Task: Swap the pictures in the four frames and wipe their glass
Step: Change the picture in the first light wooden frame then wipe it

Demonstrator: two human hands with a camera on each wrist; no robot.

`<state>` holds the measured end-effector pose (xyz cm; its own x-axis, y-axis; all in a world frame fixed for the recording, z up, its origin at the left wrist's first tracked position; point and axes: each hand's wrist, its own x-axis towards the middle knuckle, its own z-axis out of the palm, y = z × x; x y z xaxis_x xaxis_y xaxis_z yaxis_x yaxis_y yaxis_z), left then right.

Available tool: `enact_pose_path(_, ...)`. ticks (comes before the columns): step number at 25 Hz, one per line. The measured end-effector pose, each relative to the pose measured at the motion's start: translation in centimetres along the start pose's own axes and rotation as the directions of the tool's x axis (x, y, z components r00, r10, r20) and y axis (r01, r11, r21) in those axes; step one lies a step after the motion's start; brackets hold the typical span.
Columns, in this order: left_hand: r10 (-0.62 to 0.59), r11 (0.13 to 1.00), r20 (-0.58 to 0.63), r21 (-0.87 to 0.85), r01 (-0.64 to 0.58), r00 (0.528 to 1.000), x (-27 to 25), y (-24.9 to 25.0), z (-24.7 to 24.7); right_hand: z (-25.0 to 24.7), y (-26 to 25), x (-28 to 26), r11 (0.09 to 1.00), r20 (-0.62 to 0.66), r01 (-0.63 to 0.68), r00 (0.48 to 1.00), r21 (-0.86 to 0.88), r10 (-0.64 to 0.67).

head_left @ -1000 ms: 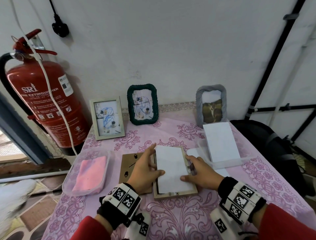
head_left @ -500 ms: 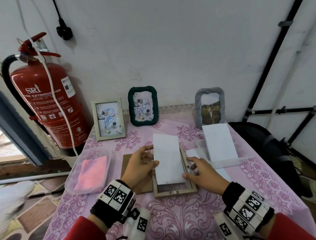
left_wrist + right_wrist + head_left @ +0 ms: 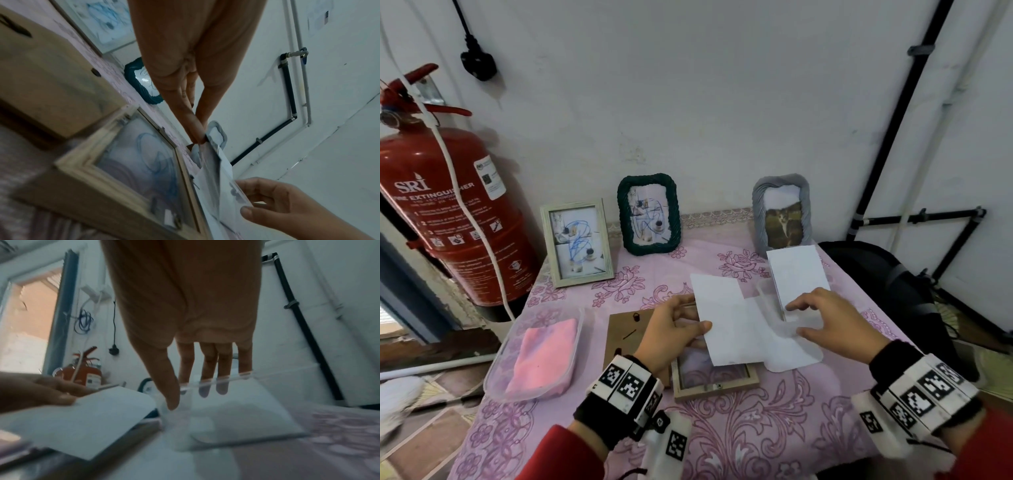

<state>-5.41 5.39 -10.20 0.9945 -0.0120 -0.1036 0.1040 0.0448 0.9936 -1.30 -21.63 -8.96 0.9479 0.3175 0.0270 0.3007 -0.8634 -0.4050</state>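
Note:
A light wooden frame (image 3: 717, 389) lies face down near the table's front, its glass (image 3: 139, 155) bare. My left hand (image 3: 702, 323) pinches a white picture (image 3: 722, 322) by its left edge and holds it tilted above the frame. The brown backing board (image 3: 630, 329) lies to the left of the frame. My right hand (image 3: 796, 318) grips the near left wall of a clear container (image 3: 767, 294), thumb outside and fingers (image 3: 203, 392) inside. A stack of white prints (image 3: 796, 274) leans in that container.
Three frames stand along the wall: pale wood (image 3: 577, 241), green rope (image 3: 649, 214), grey (image 3: 780, 214). A clear tub with a pink cloth (image 3: 544, 356) sits at the left. A white sheet (image 3: 794, 356) lies under my right hand. A fire extinguisher (image 3: 448, 205) stands left, a black bag (image 3: 887, 284) right.
My left hand has lifted the white picture out of the flat frame and carried it up and to the right. My right hand has left the frame and moved to the clear container.

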Motion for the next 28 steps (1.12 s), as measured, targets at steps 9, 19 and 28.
enact_pose_path(9, -0.115, 0.993, 0.039, 0.022, 0.115, 0.993, 1.9, -1.5, 3.9, 0.8, 2.2, 0.4, 0.98, -0.227, 0.058, 0.974, 0.188, -0.014)
enact_pose_path(19, -0.094, 0.985, -0.022, 0.145, 0.096, 0.995, 3.4, -2.7, 8.1, 0.4, 2.9, 0.1, 0.948, -0.187, 0.074, 0.982, 0.31, -0.015)
enact_pose_path(28, 0.055, 0.868, -0.001, 0.495, -0.047, 0.998, 3.7, -3.0, 8.4, 1.3, 3.4, 0.3, 0.958, -0.136, 0.065, 0.99, 0.278, -0.028)
